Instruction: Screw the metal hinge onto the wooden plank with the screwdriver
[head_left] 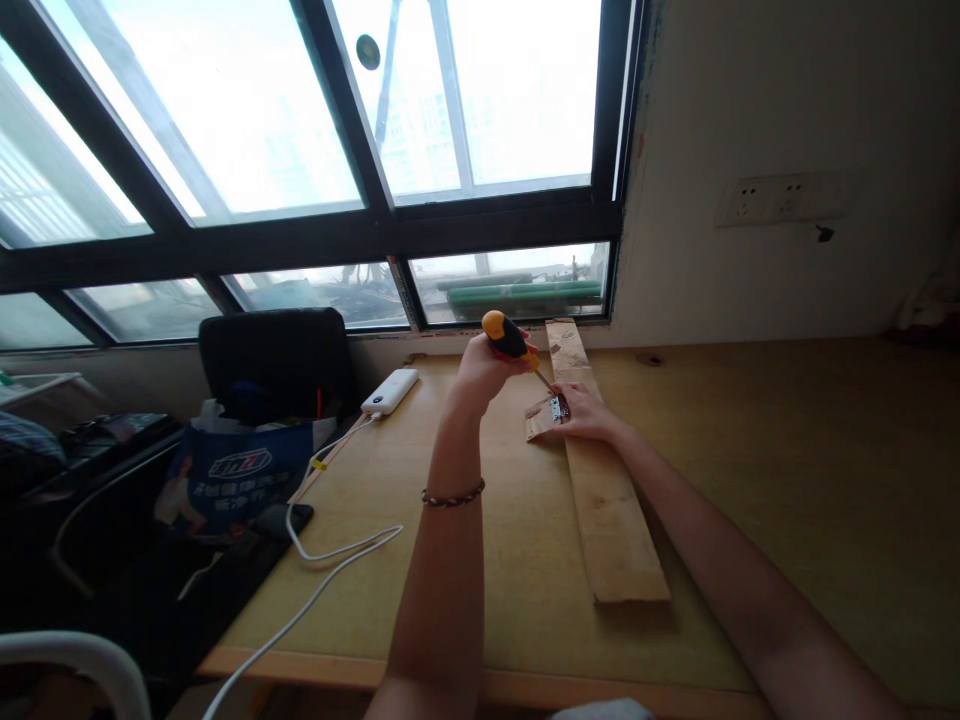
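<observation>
My left hand [491, 370] is wrapped round a screwdriver [506, 335] with a yellow and black handle. Its shaft slants down to the right, and the tip is near a small silver metal hinge [557, 408]. My right hand [586, 412] pinches the hinge against a short piece of wood [536, 420], and its fingers partly cover both. The short piece lies across a long wooden plank [611, 520]. Whether the screwdriver tip sits in a screw is too small to tell.
The plank lies lengthwise on a yellowish table [750, 480]. A white power bank [390, 391] with a white cable [300, 540] is at the table's left edge. Left of the table are a black chair [277, 350] and a blue bag [240, 470]. Windows and a wall stand behind.
</observation>
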